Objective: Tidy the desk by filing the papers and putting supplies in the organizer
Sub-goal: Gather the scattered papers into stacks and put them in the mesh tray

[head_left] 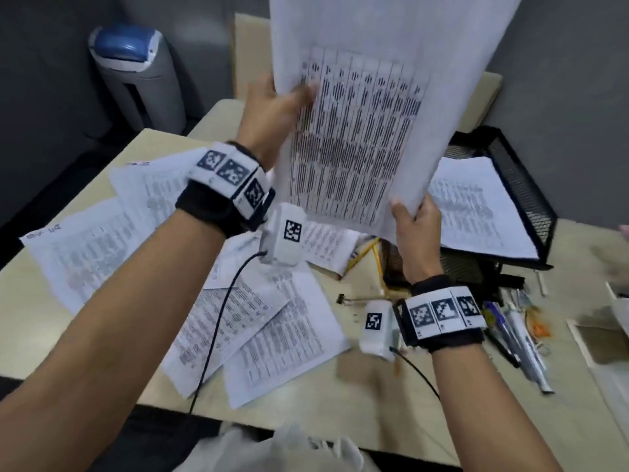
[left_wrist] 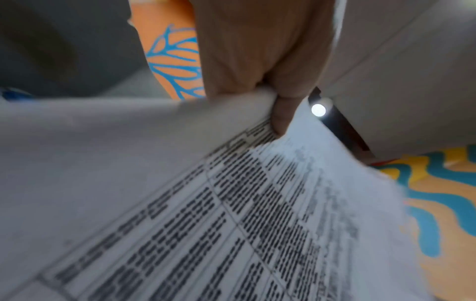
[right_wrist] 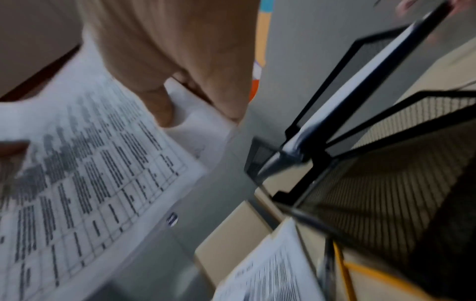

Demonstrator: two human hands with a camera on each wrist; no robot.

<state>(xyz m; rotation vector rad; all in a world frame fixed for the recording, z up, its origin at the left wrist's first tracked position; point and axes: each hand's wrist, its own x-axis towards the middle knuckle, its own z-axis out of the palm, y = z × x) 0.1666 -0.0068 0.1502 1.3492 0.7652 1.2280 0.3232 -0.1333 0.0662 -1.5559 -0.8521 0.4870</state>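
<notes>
Grey walls back a beige desk, strewn at left with loose printed papers. Both forearms reach forward and up, lifting 1 big sheet above the desk; its long axis runs near upright, tilted a little right, printed table toward the camera. A black mesh organizer stands at right with 1 more printed page lying in its top tray. Pens lie on the desk just right of the right wrist. The left hand pinches the sheet's left edge, thumb on the printed face, fingers behind. The right hand grips the lower right corner, thumb on the front. Each wrist wears a black band with square coded tags. Print is too blurred to read.
</notes>
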